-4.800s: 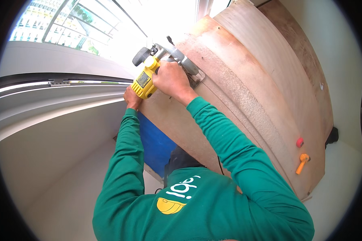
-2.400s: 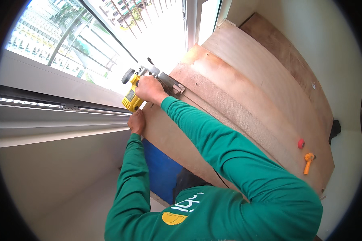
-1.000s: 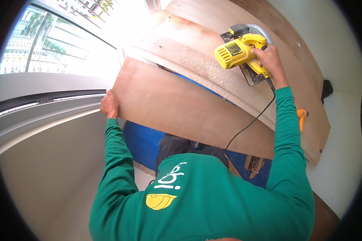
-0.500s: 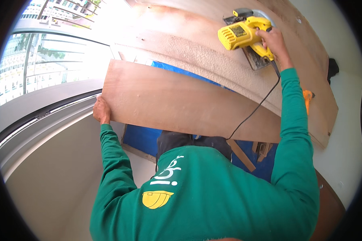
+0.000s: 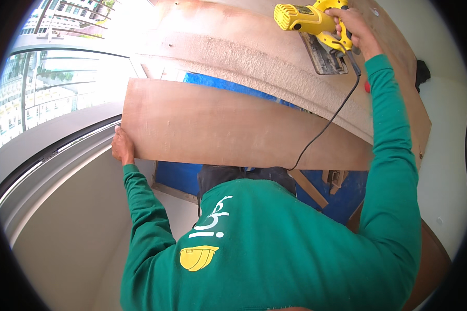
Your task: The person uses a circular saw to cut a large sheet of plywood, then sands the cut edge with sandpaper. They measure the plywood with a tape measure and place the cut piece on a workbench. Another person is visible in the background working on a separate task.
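Observation:
My left hand (image 5: 122, 145) grips the left end of a long plywood strip (image 5: 233, 124), which lies across in front of my body and narrows toward the right. Up at the far right, my right hand (image 5: 354, 27) is wrapped round the handle of a yellow circular saw (image 5: 307, 18). The saw's metal base plate (image 5: 320, 57) rests on or just over a large plywood sheet (image 5: 233, 36); I cannot tell which. From the handle a black cord (image 5: 333, 120) hangs down across the strip. The saw's upper part is cut off by the picture's edge.
Blue sheeting (image 5: 179, 179) covers the floor under the strip, with wood offcuts (image 5: 310, 187) on it. A window frame (image 5: 62, 150) runs along the left. Something small and red (image 5: 367, 86) shows beside my right sleeve. A white wall (image 5: 443, 155) stands at right.
My right hand and the saw have moved farther away, toward the top edge. The strip's left end and my left hand have shifted slightly left in the picture.

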Tool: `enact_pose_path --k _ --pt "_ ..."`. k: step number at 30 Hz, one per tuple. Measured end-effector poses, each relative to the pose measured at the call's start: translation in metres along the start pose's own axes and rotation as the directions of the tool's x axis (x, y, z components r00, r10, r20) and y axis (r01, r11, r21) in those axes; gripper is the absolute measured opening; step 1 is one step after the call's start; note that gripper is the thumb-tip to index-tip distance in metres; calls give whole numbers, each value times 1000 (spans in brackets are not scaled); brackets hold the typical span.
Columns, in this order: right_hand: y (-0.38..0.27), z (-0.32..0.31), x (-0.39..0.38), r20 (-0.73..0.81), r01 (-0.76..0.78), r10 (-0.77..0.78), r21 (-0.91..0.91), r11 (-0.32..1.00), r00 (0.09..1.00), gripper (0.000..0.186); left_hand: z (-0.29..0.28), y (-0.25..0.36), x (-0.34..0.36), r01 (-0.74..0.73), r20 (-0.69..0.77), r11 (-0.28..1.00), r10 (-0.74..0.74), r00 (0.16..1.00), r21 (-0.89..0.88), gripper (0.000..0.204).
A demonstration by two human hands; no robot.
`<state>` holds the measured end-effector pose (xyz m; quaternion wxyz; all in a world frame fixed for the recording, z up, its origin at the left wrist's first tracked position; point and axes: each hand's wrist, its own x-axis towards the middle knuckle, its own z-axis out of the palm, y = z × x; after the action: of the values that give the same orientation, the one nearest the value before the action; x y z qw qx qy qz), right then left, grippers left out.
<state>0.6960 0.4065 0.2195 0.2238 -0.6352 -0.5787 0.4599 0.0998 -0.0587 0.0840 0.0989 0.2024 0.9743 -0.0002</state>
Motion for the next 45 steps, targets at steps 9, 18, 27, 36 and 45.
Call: enact_pose_path --k 9,18,27,36,45 --pt "-32 -10 45 103 -191 202 -107 976 974 13 4 7 7 19 1 1000 -19 1000 -25 78" --pt "-59 4 46 122 -223 258 -244 944 958 15 10 2 9 13 12 1000 -13 1000 -27 82" --pt "-24 -24 46 -9 -2 0 -166 986 1000 28 3 10 6 44 70 998 -41 997 -46 82" --pt "-3 -19 27 -88 59 -67 -85 995 994 20 1 9 5 38 70 997 -33 997 -69 83" --pt "27 -4 -18 -95 132 -150 -177 975 984 26 3 4 6 56 60 998 -55 997 -21 82"
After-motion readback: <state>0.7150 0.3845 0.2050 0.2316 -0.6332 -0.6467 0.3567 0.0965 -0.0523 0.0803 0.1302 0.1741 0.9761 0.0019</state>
